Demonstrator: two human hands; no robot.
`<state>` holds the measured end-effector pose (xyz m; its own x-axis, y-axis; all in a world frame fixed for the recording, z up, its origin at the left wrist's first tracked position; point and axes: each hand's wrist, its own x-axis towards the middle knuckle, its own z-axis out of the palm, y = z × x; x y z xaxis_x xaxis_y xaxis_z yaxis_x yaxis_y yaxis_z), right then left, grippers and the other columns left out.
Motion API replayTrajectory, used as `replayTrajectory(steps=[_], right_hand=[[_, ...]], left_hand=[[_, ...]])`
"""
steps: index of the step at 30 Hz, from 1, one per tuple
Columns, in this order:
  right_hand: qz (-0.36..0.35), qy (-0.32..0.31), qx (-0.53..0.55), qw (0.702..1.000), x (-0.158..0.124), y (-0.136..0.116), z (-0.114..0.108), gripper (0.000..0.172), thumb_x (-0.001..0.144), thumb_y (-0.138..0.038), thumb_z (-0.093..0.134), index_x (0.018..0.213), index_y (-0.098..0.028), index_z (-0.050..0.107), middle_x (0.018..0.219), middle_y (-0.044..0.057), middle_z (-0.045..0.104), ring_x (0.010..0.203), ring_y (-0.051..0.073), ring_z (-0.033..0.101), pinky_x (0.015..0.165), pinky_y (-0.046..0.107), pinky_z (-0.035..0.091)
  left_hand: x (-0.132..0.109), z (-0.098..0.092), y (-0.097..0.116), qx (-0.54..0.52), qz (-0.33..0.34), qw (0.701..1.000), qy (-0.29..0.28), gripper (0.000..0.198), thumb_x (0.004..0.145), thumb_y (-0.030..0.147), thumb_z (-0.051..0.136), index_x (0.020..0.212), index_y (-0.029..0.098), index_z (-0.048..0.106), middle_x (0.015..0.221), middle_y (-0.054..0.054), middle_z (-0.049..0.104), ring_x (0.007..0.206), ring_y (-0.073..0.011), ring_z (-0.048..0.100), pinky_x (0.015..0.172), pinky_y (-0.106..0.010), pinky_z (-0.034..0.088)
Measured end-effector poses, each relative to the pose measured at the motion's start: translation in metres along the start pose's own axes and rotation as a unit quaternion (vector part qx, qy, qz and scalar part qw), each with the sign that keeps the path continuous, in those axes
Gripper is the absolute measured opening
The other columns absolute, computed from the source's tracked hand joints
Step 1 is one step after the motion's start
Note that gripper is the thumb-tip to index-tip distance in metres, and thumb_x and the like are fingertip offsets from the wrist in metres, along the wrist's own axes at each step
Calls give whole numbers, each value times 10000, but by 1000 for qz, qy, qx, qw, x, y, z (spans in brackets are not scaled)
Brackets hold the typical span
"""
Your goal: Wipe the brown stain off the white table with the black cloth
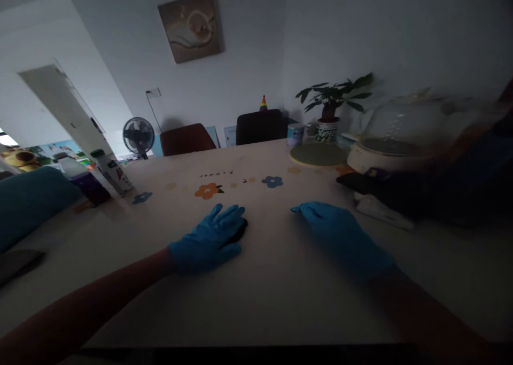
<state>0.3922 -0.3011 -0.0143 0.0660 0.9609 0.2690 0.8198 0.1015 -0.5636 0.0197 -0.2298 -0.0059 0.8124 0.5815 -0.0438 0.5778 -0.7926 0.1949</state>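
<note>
My left hand (208, 240), in a blue glove, lies over a small black object (239, 232) on the white table (256, 301). Its thumb and fingers are on either side of the object, which is mostly hidden under the palm. To the right, my right hand (336, 231), also gloved in blue, is held low at the table with its fingers pressed together. Something small and dark shows at its fingertips, too unclear to name. Beyond the hands, orange and blue flowers are printed on the tabletop.
A green round mat (319, 155), a potted plant (326, 132) and a tin (295, 134) stand at the back right. A glass kettle (395, 140) and a dark cloth-like item (380, 191) are at right. Bottles (112, 172) stand left; chairs (187, 139) are behind.
</note>
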Motion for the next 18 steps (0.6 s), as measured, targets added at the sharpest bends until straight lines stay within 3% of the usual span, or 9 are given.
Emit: replayTrajectory(steps=[4, 8, 12, 18], right_hand=[[10, -24, -15, 1000, -1, -3, 0, 526, 1112, -361, 420, 1298, -210, 889, 1466, 154, 868, 1366, 350, 834, 1316, 585, 590], [32, -38, -31, 998, -1, -8, -1, 517, 1108, -389, 436, 1274, -235, 901, 1439, 133, 881, 1373, 361, 833, 1305, 594, 599], [4, -33, -56, 998, 0, -6, 0, 505, 1093, -401, 453, 1257, -282, 914, 1414, 100, 895, 1331, 354, 854, 1269, 587, 631], [-1, 20, -72, 997, 2, 30, 19, 496, 1089, -466, 485, 1246, -328, 935, 1387, 74, 906, 1302, 367, 865, 1243, 602, 651]], left_hand=[[5, 2, 5, -17, -25, 1000, -9, 817, 1241, 713, 402, 1963, 348, 286, 2004, -32, 236, 1868, -363, 222, 1521, -580, 262], [24, 2, 0, -39, -44, 998, -13, 807, 1225, 731, 362, 1964, 426, 252, 2009, 33, 202, 1880, -297, 184, 1536, -512, 216], [62, 1, -13, -43, -63, 997, -9, 783, 1211, 668, 378, 1955, 442, 287, 2008, 54, 186, 1883, -282, 163, 1548, -518, 152], [129, -5, -41, -21, -95, 995, 25, 795, 1214, 587, 366, 1945, 277, 329, 2019, -44, 174, 1882, -327, 172, 1544, -511, 92]])
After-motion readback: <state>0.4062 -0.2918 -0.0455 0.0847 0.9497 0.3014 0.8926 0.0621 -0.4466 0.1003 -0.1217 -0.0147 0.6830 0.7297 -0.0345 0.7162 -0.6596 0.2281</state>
